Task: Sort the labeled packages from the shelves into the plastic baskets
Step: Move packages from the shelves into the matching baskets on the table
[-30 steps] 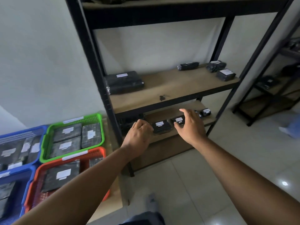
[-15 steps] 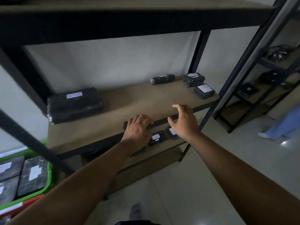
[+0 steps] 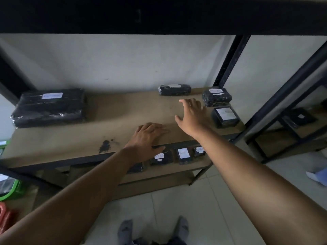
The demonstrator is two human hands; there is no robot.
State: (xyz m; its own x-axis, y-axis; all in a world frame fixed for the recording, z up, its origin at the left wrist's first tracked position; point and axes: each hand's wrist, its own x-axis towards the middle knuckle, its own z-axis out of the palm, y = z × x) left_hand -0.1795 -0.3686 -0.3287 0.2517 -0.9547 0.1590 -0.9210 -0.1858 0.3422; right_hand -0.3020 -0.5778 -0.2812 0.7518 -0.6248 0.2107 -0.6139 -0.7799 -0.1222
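On the brown middle shelf (image 3: 109, 124) lie black wrapped packages with white labels: a large flat one (image 3: 50, 106) at the left, a long one (image 3: 174, 90) at the back, a lumpy one (image 3: 216, 97) and a boxy one (image 3: 225, 116) at the right. My right hand (image 3: 192, 115) hovers over the shelf with fingers spread, left of the boxy package, holding nothing. My left hand (image 3: 147, 140) rests flat near the shelf's front edge, empty. Three small labeled packages (image 3: 183, 155) sit on the lower shelf.
Black steel posts (image 3: 228, 59) frame the rack and a dark upper shelf beam (image 3: 159, 15) hangs close overhead. A green basket (image 3: 10, 191) and a red basket (image 3: 5, 214) edge in at the lower left. A second rack (image 3: 297, 119) stands to the right.
The view rose from the lower shelf to the middle one. Both hands lifted from the small lower packages onto the middle shelf, the right hand reaching further back and right.
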